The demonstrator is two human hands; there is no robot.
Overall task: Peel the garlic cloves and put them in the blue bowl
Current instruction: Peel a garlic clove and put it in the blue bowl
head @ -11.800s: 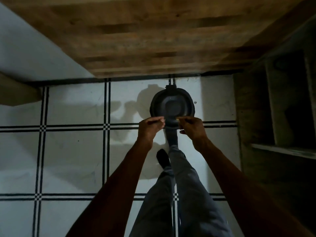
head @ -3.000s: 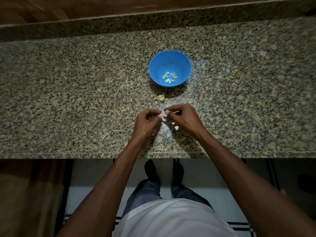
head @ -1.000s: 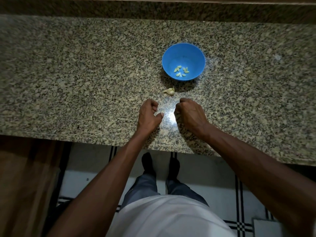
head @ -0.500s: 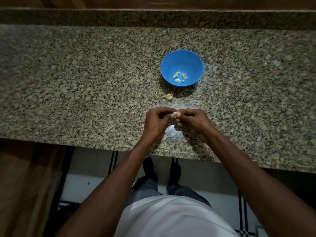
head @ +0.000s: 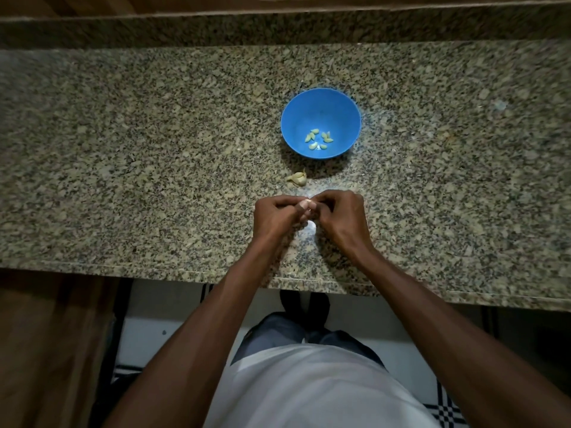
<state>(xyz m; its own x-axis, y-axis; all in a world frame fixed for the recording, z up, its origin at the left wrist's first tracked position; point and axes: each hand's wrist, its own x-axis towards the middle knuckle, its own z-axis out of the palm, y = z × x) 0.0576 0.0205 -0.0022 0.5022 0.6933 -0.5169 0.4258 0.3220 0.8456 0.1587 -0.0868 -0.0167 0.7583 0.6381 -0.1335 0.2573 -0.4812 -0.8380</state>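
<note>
A blue bowl stands on the granite counter with several peeled garlic cloves on its bottom. Just in front of it lies a remnant of the garlic bulb in its papery skin. Nearer the counter's front edge my left hand and my right hand meet fingertip to fingertip. Together they pinch a small garlic clove, mostly hidden by the fingers. A pale scrap, seemingly peel, shows on the counter under the hands.
The counter runs the full width, with a raised granite backsplash behind the bowl. Its front edge lies close to my wrists. Below are the tiled floor, my legs and a brown wooden panel at the left.
A second ago my fists rested apart on the counter; they have since come together on a clove and stay joined. Long before, I stood over a dark bin on the floor.
</note>
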